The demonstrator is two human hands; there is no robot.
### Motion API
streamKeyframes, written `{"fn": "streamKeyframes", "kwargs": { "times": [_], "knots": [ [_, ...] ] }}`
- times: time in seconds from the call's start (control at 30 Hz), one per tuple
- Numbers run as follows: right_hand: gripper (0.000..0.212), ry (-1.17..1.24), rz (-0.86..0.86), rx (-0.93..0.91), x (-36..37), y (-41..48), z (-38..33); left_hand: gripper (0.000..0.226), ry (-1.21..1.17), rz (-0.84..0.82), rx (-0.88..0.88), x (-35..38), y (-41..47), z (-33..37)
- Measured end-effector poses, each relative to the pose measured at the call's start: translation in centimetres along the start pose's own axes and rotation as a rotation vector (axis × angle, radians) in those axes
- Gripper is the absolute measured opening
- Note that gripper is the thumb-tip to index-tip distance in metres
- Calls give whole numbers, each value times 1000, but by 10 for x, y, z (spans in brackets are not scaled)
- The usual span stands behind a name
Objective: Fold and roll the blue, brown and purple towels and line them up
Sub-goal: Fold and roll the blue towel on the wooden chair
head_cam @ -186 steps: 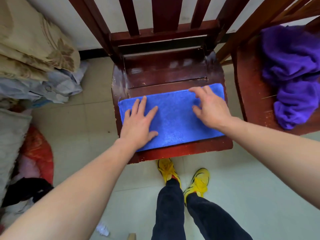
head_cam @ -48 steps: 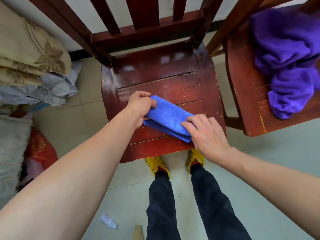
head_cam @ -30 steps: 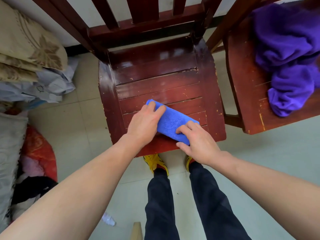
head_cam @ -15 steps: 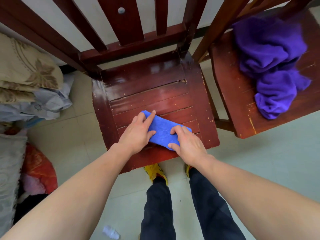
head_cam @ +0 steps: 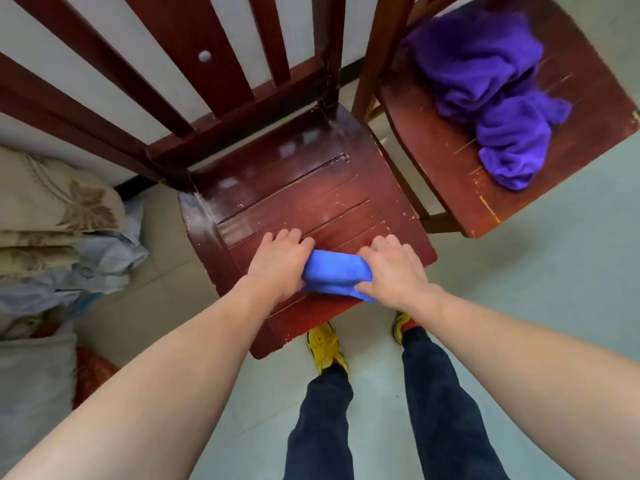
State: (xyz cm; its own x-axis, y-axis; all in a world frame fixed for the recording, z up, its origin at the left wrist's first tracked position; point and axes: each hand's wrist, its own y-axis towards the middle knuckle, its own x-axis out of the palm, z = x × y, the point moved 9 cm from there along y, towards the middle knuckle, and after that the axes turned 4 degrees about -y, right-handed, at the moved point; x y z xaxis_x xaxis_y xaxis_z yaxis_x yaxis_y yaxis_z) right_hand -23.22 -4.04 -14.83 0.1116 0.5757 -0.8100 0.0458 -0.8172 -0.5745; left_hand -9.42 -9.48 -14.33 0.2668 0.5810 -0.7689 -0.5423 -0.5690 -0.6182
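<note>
near the front edge of the dark red wooden chair seat (head_cam: 294, 195), the blue towel (head_cam: 332, 273) lies as a short, thick roll. the left hand (head_cam: 277, 265) grips its left end and the right hand (head_cam: 391, 268) grips its right end, fingers curled over the far side. the purple towel (head_cam: 485, 81) sits crumpled on the neighbouring chair seat (head_cam: 450, 174) to the right, well apart.

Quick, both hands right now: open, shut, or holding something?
Left hand: grips the left end of the rolled blue towel.
Right hand: grips its right end.
</note>
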Motion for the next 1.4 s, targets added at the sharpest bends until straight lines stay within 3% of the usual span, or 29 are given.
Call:
{"fn": "streamKeyframes", "kwargs": {
  "times": [0.13, 0.3, 0.5, 0.63, 0.83, 1.07, 1.4],
  "knots": [
    [42, -24, 113, 45, -23, -52, 13, 33, 50, 70, 67, -26, -33, 30],
    [51, 41, 195, 198, -75, -166, 69, 33, 134, 155, 281, -103, -88, 126],
    [57, 108, 298, 349, -125, -287, 124, 36, 282, 206, 395, -170, -124, 237],
    [62, 108, 381, 517, -148, -411, 192, 56, 415, 229, 572, -211, -150, 368],
    [55, 89, 438, 734, -134, -574, 298, 57, 549, 334, 797, -236, -184, 567],
    [49, 63, 459, 1068, -92, -782, 419, 45, 682, 476, 1136, -237, -251, 820],
    [44, 57, 470, 1522, -20, -1002, 541, 47, 756, 456, 1572, -179, -291, 1126]
  ]
}}
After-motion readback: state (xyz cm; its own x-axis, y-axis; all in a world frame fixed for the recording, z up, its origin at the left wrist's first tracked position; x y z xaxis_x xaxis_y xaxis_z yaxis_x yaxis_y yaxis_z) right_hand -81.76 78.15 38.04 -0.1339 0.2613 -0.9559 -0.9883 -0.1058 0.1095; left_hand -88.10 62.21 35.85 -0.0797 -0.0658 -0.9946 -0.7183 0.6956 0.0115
